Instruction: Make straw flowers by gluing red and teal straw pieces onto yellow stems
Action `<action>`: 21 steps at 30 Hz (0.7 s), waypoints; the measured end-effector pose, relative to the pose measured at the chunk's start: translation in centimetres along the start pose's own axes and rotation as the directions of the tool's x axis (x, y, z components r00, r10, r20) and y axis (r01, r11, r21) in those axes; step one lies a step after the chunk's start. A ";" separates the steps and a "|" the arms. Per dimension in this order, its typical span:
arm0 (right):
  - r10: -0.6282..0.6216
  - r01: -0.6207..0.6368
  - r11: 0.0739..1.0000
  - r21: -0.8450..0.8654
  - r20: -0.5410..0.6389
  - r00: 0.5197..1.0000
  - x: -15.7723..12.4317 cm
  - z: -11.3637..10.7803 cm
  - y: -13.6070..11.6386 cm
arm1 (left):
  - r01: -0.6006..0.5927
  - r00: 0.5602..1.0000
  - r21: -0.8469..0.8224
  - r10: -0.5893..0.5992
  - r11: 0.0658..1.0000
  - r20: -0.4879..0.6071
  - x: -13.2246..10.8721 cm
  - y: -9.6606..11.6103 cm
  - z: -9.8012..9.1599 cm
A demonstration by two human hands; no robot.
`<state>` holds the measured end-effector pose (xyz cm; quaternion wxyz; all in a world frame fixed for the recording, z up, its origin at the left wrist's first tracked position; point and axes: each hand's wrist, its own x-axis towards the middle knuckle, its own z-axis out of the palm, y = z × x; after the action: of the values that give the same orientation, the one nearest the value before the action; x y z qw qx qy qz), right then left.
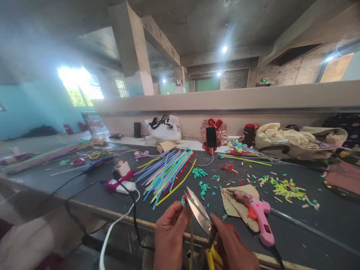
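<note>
My left hand (172, 234) pinches a small red and teal piece (185, 200) at the front edge of the dark table. A thin yellowish stem hangs down below that piece. In my right hand (234, 243) are scissors (200, 213) with yellow handles, their blades slightly apart and pointing up to the left, close beside the piece. Behind my hands lies a bundle of coloured sticks (168, 174), mostly blue, purple and teal. Small teal bits (204, 187) are scattered to its right.
A pink glue gun (261, 217) rests on cardboard (229, 204) at the right, its cord running off the front edge. Yellow bits (289, 191) lie beyond. A power strip (120, 185) with cables is at the left. A phone (211, 137) stands at the back.
</note>
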<state>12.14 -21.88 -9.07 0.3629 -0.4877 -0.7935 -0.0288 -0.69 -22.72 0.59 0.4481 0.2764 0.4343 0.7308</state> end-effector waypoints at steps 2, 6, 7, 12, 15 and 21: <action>-0.003 0.002 1.000 -0.009 -0.008 1.000 0.1 0.0 -0.1 | 0.007 1.000 -0.001 -0.007 1.000 0.000 0.0 -0.1 -0.1; -0.001 0.001 1.000 -0.001 -0.038 0.999 0.4 0.0 -0.4 | 0.019 1.000 0.010 -0.019 1.000 -0.002 0.0 -0.4 -0.3; -0.008 0.008 1.000 0.002 -0.051 0.999 0.4 0.0 -0.4 | 0.023 1.000 0.014 -0.023 1.000 0.000 0.0 -0.5 -0.4; -0.028 0.029 0.999 0.017 -0.084 0.996 0.4 0.2 -0.3 | 0.014 1.000 0.019 -0.014 1.000 -0.008 0.0 -0.7 -0.3; 0.010 -0.004 0.996 0.089 -0.065 0.998 0.4 0.0 -0.1 | 0.008 0.999 0.034 -0.007 0.999 -0.034 0.0 -0.7 -0.2; 0.131 -0.109 0.936 0.335 -0.045 0.990 1.0 -1.4 -0.1 | 0.087 0.996 -0.018 -0.088 0.996 -0.026 0.3 -0.3 -0.5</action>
<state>12.61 -21.75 -7.40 0.4672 -0.4659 -0.7432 0.1112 -1.12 -22.58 0.05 0.4762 0.2432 0.4458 0.7179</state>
